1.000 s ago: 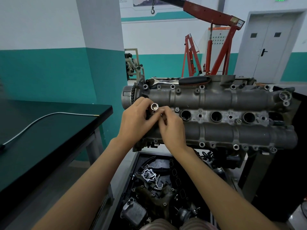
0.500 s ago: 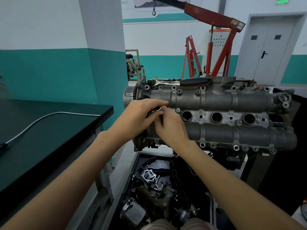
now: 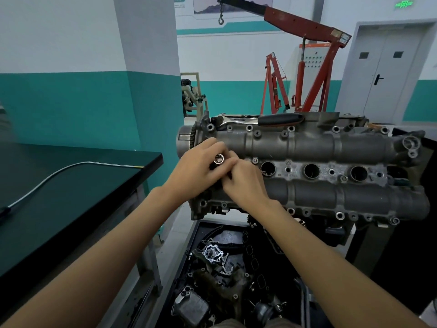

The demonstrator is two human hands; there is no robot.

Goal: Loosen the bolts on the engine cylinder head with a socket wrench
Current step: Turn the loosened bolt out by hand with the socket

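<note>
A workshop with teal-banded walls, a grey double door [image 3: 387, 74] and a red engine crane [image 3: 305, 67] at the back. A black bench [image 3: 71, 185] on the left carries a grey cable [image 3: 59, 176]. The cylinder head [image 3: 319, 166] sits on a stand in the middle, above a tray of engine parts [image 3: 220, 268]. Both hands meet at its left end: the left hand [image 3: 196, 171] curls round a shiny socket [image 3: 219, 158], open end up, and the right hand [image 3: 246, 183] pinches the same piece from the other side. The wrench [image 3: 257, 120] lies free along the head's far edge, black handle to the right
</note>
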